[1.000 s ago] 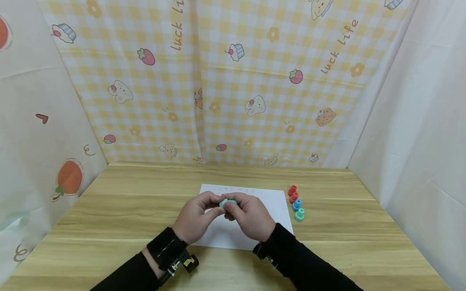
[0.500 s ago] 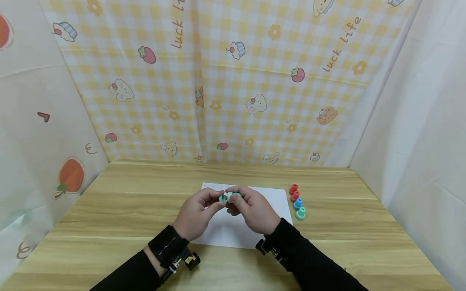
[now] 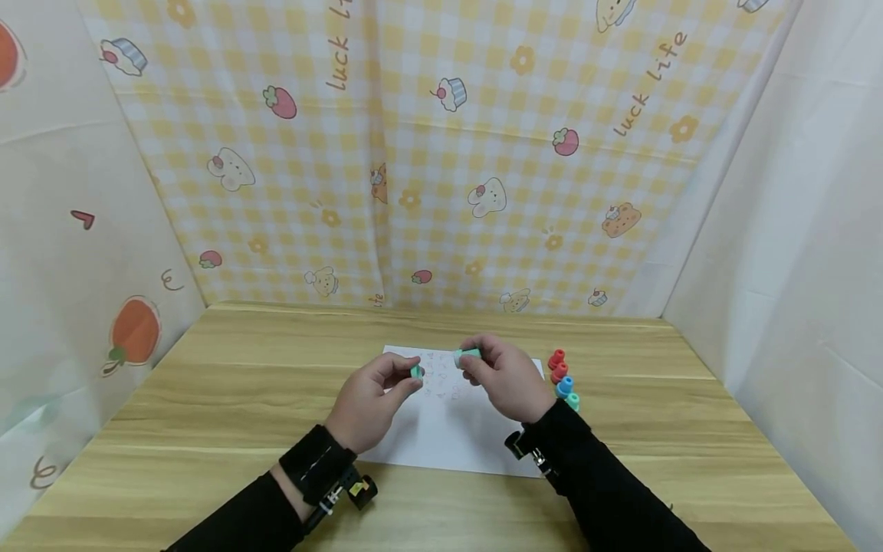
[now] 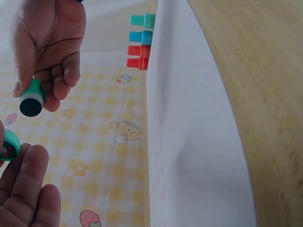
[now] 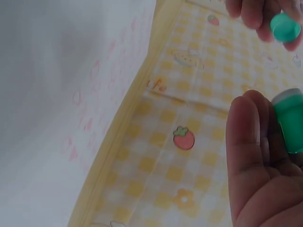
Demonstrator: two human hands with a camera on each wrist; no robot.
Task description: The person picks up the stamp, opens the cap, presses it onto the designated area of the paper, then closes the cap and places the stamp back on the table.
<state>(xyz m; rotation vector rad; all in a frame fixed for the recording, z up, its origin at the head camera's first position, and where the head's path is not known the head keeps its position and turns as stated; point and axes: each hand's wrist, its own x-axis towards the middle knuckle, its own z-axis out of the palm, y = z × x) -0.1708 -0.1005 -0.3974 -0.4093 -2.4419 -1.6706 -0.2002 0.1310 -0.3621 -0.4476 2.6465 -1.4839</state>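
Between the thumb and fingers of my left hand [image 3: 364, 405] is a small green stamp cap [image 3: 417, 372], its hollow side showing in the left wrist view. My right hand [image 3: 516, 381] pinches the green stamp [image 3: 467, 356] by its body, and its dark round face [image 4: 31, 107] is uncovered. Cap and stamp are apart, both held above a white sheet of paper [image 3: 455, 441]. Small faint reddish prints [image 3: 440, 376] mark the upper part of that sheet. Seen from the right wrist, the stamp's pale rim [image 5: 287, 95] points toward the cap [image 5: 285, 28].
Right of the paper stands a row of capped stamps: two red [image 3: 556, 359], one blue [image 3: 564, 386] and one green [image 3: 573, 400], the last partly behind my right wrist. The wooden table [image 3: 241, 399] ends at a yellow checked cloth [image 3: 414, 230]; white cloths hang at both sides.
The cap has come off the green stamp. My right hand has moved right and away with the stamp, while the left keeps the cap almost in place. More prints on the paper show now.
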